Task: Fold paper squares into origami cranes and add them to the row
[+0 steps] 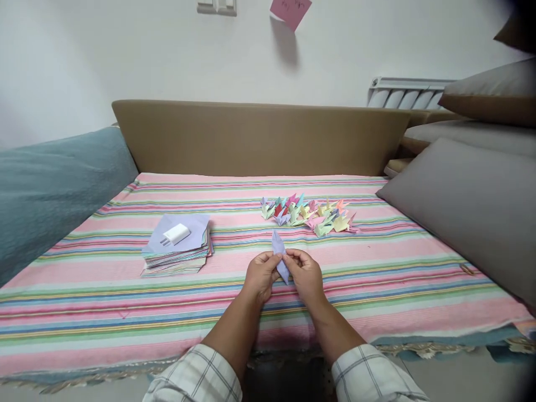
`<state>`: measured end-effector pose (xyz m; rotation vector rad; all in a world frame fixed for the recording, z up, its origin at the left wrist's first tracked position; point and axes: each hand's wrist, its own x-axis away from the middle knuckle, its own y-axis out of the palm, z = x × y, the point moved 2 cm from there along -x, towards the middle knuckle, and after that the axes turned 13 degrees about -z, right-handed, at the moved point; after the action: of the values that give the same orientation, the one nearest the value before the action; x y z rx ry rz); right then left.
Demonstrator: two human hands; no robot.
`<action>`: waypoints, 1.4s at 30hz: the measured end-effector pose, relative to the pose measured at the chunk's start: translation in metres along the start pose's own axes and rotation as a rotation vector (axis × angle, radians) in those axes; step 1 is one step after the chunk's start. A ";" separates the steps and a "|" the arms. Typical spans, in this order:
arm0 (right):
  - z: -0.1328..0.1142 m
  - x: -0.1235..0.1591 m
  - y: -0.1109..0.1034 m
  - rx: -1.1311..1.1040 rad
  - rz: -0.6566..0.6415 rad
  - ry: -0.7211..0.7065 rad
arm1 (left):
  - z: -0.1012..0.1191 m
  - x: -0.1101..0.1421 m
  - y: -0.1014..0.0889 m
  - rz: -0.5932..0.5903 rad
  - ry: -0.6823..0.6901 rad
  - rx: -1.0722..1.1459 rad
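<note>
A lavender piece of folded origami paper, narrow and diamond-shaped, is held upright between my two hands. My left hand grips its left side, thumb across the front. From the right, my right hand pinches the same paper, and both thumb tips meet near its middle. Its pointed top and lower tip show; the fingers behind it are partly hidden. Just beyond lie several folded paper cranes in many colours, grouped together on the striped cloth.
To the left sits a stack of square paper with a white plug adapter on top. A brown backrest stands at the back. Grey cushions are at the right, a blue-green cushion at the left.
</note>
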<state>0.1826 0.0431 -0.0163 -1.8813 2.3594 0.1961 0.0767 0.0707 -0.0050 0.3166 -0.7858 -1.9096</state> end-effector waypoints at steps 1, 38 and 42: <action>-0.002 0.001 -0.001 0.078 0.022 -0.039 | -0.001 0.001 0.002 0.008 0.020 0.006; -0.018 0.005 -0.005 0.172 -0.168 -0.152 | -0.006 0.011 0.003 0.016 0.189 -0.148; -0.016 0.003 -0.004 -0.036 -0.210 -0.068 | -0.005 0.012 0.002 -0.010 0.208 -0.204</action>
<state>0.1858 0.0364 -0.0007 -2.0861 2.1097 0.2786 0.0756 0.0574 -0.0062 0.3853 -0.4486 -1.9107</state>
